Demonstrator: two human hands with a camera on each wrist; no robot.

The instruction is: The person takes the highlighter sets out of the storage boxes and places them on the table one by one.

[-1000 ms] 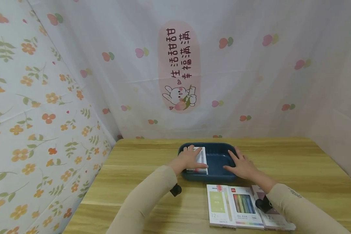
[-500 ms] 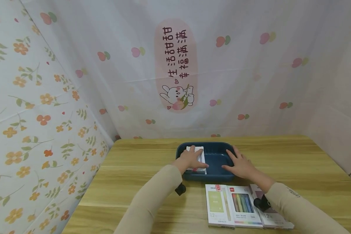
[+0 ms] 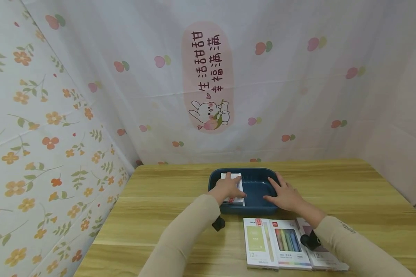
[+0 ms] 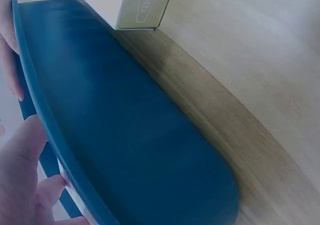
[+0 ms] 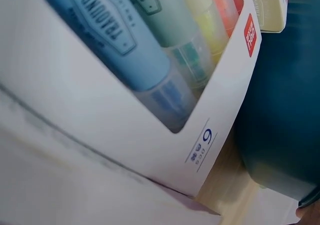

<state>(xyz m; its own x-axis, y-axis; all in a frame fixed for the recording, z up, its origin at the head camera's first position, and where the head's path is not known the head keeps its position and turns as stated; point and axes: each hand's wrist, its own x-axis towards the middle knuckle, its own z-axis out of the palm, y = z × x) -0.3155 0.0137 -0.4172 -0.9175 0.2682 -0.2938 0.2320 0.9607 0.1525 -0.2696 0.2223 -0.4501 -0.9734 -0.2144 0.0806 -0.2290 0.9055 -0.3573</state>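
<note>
A dark blue basin (image 3: 258,209) stands at the back of the wooden table. Inside it, along its left side, lies a flat white box (image 3: 231,177). My left hand (image 3: 228,188) rests over this box with fingers spread, its thumb pointing right past the box edge. The left wrist view shows the left thumb (image 4: 30,140) just behind the rim of the basin (image 4: 125,130), with part of the white box below. My right hand (image 3: 287,195) is at the basin's right end, fingers apart and reaching over the rim; the right wrist view hides most of it.
In front of the basin lie three flat boxes side by side: a white and yellow-green box (image 3: 260,242), a box of coloured highlighters (image 3: 289,244) and a white and mauve box (image 3: 327,261), partly under the right forearm. A patterned curtain (image 3: 274,96) hangs behind the table.
The left forearm and wrist have shifted slightly right while the hand stays over the white box. The right hand holds its place at the basin; the view has turned slightly.
</note>
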